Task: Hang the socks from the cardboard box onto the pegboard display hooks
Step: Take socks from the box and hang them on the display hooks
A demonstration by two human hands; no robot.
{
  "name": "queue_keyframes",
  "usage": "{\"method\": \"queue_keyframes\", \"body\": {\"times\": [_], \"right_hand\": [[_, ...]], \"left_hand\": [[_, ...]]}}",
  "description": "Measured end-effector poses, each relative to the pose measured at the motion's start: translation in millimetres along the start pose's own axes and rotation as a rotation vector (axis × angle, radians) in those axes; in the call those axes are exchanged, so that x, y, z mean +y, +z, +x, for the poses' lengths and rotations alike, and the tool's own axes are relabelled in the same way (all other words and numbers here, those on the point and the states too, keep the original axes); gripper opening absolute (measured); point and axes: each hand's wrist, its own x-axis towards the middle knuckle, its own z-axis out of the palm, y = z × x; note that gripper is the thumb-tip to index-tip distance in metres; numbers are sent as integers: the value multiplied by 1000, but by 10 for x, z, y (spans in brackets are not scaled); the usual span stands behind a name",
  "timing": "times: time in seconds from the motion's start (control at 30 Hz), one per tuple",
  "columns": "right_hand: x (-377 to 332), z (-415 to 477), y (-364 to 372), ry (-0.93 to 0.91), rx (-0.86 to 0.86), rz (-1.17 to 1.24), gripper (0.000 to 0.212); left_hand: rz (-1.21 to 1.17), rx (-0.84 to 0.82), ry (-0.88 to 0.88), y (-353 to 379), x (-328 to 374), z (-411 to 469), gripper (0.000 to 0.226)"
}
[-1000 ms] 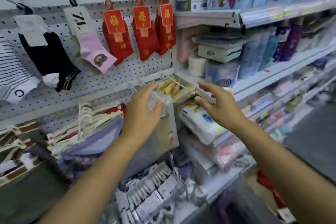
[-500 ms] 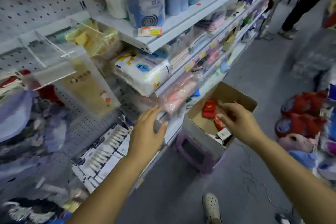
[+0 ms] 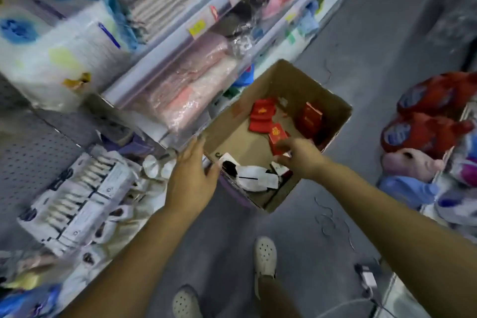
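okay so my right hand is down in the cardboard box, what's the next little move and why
Probably pinch the red sock packet at your right hand's fingertips and lift it out; the grip looks not yet closed. The left hand is open beside the brown cardboard box.

A shop aisle is shown, of the kind where household goods and clothing are sold. On the left, long shelves are filled with goods wrapped in clear plastic, such as pink folded textiles and a white printed pack. Small yellow price labels are fixed along the shelf edges. A grey perforated board is seen at the near left, above carded items laid in rows. A grey floor runs between the shelves and a heap of red and pink soft goods on the right. An open cardboard box of stock stands in the aisle.
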Motion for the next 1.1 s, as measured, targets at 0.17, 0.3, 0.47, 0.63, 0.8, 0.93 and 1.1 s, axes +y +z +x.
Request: {"method": "queue_keyframes", "body": {"times": [0.17,0.3,0.47,0.63,0.8,0.93,1.1], "right_hand": [[228,691,273,-9,-235,-28,48],[390,1156,616,18,-403,-41,57],[342,1466,921,2,-601,-176,77],[290,1596,1255,10,-730,-239,92],[328,1654,1412,86,-586,-108,61],[289,1735,1245,181,-296,90,47],[194,1809,1344,383,-227,298,61]], "left_hand": [[84,10,-101,439,-143,274,78],[76,92,-83,617,-251,299,81],[-15,113,-90,621,-285,257,89],[-57,127,-110,660,-288,268,91],[-100,130,-88,705,-368,274,89],[-130,145,-56,730,-414,270,89],[-105,152,-46,735,-402,273,88]]}}
